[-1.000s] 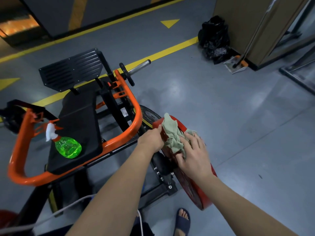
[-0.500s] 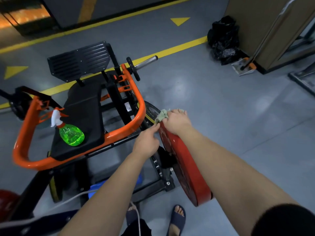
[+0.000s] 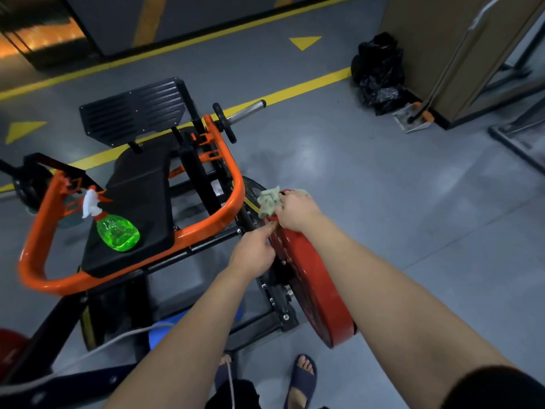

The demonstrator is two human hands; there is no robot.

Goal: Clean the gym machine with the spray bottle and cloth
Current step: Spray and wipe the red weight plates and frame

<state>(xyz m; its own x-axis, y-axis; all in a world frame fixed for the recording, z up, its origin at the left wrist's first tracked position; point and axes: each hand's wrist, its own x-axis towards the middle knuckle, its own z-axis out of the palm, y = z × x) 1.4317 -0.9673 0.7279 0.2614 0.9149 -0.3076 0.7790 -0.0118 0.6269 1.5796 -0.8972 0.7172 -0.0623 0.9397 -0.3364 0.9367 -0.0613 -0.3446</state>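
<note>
The gym machine has an orange tube frame [image 3: 233,184], a black seat pad [image 3: 141,190] and a red weight plate [image 3: 312,278] standing on edge at its right side. My right hand [image 3: 298,211] grips a crumpled pale green cloth [image 3: 267,202] at the plate's far top edge. My left hand [image 3: 253,252] holds the plate's near-left rim, fingers curled on it. A green spray bottle [image 3: 116,230] with a white trigger head lies on the seat pad, away from both hands.
A black ribbed footplate [image 3: 132,112] and a chrome bar [image 3: 247,109] stick out at the machine's far end. A black rubbish bag [image 3: 379,72] and a dustpan [image 3: 411,119] sit by a wooden partition at right. My sandalled foot [image 3: 300,379] stands below the plate.
My right hand slid the cloth from the plate's upper face up to its far top edge and bunched it. The left hand kept its hold on the rim.
</note>
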